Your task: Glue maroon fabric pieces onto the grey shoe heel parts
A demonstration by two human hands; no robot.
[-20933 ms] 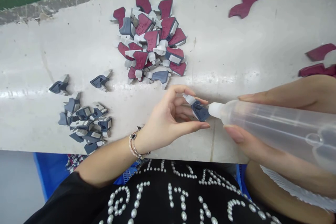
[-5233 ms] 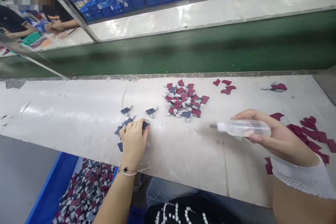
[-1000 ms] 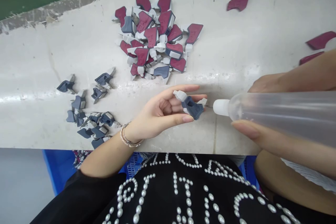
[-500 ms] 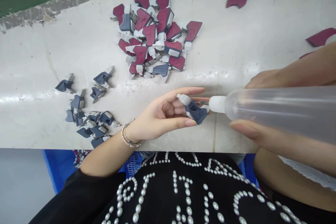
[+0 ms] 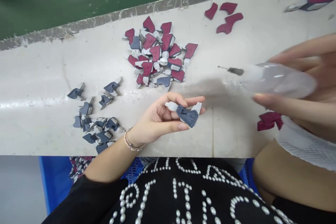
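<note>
My left hand (image 5: 162, 113) holds a small blue-grey and white plastic part (image 5: 187, 115) between thumb and fingers, its hollow face turned up. A translucent squeeze bottle (image 5: 280, 80) with a thin metal needle tip is gripped in my right hand (image 5: 307, 70); it is slightly blurred. The needle points left and stands apart from the part, up and to its right. Below the bottle, near my right wrist, lie several maroon pieces (image 5: 269, 121). Beyond my left hand is a heap of maroon-faced plastic parts (image 5: 154, 52).
Several blue-grey parts (image 5: 102, 129) lie on the left of the white table (image 5: 39, 122). Loose maroon flat pieces (image 5: 229, 21) lie at the back, with one maroon-topped part (image 5: 320, 0) farther right. A blue crate (image 5: 54, 182) with parts stands below the table edge.
My right hand has drawn the bottle back, up and right, so its needle has left the part. My left hand still holds the part, slightly turned. The camera view has shifted.
</note>
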